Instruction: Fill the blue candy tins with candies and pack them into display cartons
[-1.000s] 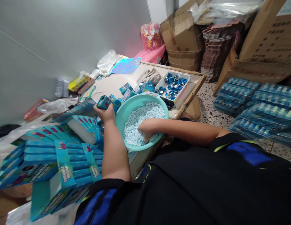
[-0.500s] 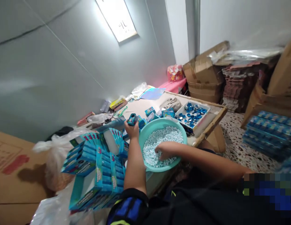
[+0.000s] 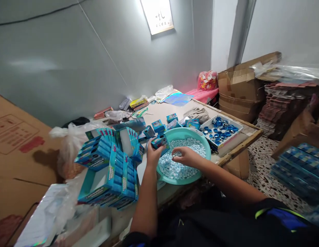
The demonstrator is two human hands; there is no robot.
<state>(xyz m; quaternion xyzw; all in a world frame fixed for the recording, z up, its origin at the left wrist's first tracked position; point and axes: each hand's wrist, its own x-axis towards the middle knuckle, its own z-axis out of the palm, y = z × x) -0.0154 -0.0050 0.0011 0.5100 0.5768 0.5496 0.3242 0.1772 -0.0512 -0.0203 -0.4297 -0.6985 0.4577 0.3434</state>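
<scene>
My left hand (image 3: pixel 154 152) is closed round a small blue box (image 3: pixel 159 141), which it holds tilted at the left rim of a turquoise basin (image 3: pixel 206 145). Many pale blue and white pellets (image 3: pixel 180 171) fill the bottom of the basin. Over them, my right hand (image 3: pixel 186 156) has its fingers curled together around a few pellets (image 3: pixel 177 154). Several more small blue boxes (image 3: pixel 172 118) stand behind the basin. Blue display cartons (image 3: pixel 115 175) are stacked to the left of my left hand.
A white tray (image 3: pixel 230 141) of blue caps sits right of the basin, near the table's wooden edge (image 3: pixel 236 150). A grey cloth (image 3: pixel 197 113) lies behind it. Plastic bags and a large cardboard box (image 3: pixel 18 137) are at the left; wrapped blue packs (image 3: pixel 300 171) are at the right.
My left hand has brought the small box closer to the basin and my right hand. My right hand has risen from the pellets with some in its fingers. The camera view has shifted left.
</scene>
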